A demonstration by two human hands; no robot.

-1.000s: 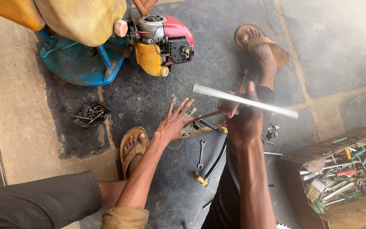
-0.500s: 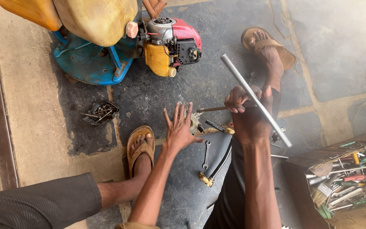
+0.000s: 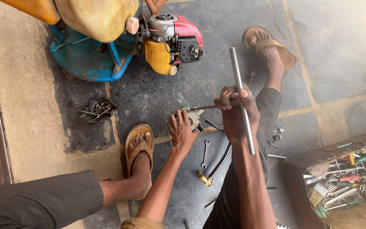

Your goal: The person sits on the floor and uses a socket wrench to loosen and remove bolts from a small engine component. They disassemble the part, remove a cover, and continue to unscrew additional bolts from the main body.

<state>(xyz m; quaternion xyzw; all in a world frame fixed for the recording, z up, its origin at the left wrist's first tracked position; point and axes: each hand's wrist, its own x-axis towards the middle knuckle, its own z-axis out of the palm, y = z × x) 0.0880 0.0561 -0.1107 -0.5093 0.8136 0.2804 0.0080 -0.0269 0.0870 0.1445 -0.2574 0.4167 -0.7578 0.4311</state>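
My right hand (image 3: 234, 111) grips a long grey metal bar (image 3: 241, 95) that stands nearly upright in the picture, together with a thin tool shaft (image 3: 206, 107) that runs left to a small metal engine part (image 3: 192, 118) on the floor. My left hand (image 3: 180, 131) presses down on that part, fingers curled over it. A small spanner (image 3: 205, 153) and a black hose with a brass end (image 3: 214, 166) lie just below my hands. My sandalled feet (image 3: 138, 146) rest at either side.
A red and yellow small engine (image 3: 172, 40) and a blue frame (image 3: 85, 57) with a yellow tank sit at the top. A black tray of screws (image 3: 98, 109) lies left. An open toolbox (image 3: 344, 176) full of tools stands at the lower right. Loose bolts (image 3: 277, 133) lie beside my right leg.
The bar in my right hand has swung from near horizontal to near vertical. My left hand went from spread open above the floor to pressing on the engine part.
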